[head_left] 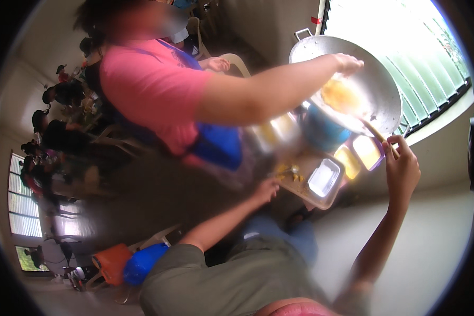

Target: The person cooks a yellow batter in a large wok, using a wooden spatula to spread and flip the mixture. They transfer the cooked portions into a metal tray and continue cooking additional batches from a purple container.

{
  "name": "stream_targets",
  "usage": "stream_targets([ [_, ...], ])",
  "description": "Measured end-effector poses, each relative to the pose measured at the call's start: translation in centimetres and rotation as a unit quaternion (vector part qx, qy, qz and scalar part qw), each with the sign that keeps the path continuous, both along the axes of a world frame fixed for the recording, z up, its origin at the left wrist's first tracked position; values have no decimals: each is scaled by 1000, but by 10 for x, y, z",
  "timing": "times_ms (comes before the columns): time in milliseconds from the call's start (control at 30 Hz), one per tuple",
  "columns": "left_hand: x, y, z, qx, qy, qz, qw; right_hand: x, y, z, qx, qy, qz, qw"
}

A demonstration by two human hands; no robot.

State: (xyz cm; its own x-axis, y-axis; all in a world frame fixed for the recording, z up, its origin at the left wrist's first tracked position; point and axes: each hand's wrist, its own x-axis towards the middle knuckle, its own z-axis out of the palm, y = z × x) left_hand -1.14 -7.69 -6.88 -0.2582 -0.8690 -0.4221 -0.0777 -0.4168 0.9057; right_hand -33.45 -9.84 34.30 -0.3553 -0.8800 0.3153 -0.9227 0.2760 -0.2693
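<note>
My right hand (403, 162) is closed around the light wooden handle (376, 131) of a utensil that reaches into a large metal wok (376, 89). In the wok's middle lies a golden-yellow mass of food (341, 96); the utensil's far end is hard to make out. My left hand (267, 190) grips the near left edge of a brownish tray (321, 202). Small yellow pieces (295, 175) and a white rectangular container (324, 178) are on the tray. A co-worker's hand (348, 63) hangs over the wok with its fingers bent down; what it holds, if anything, is hidden.
The co-worker in a pink shirt (158, 84) and blue apron stands left of the wok, one arm stretched across. Under the wok is a blue object (324, 129). Yellow-filled tubs (367, 151) stand beside the tray. A louvered window (416, 63) is behind; chairs and people fill the left.
</note>
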Motion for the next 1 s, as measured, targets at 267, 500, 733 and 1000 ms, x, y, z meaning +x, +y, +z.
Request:
stream_targets([
  [267,-46,104,-43,104,31,-101,989,2,11,-13,-12,14,12,1000],
  [500,-57,96,12,18,-56,-272,960,-4,13,-21,-3,28,-5,1000],
  [733,-51,60,-10,-114,-246,-302,914,-10,8,-29,0,-5,1,1000],
  [1000,-82,25,28,-59,-438,-486,754,-71,-8,-67,78,37,36,996],
])
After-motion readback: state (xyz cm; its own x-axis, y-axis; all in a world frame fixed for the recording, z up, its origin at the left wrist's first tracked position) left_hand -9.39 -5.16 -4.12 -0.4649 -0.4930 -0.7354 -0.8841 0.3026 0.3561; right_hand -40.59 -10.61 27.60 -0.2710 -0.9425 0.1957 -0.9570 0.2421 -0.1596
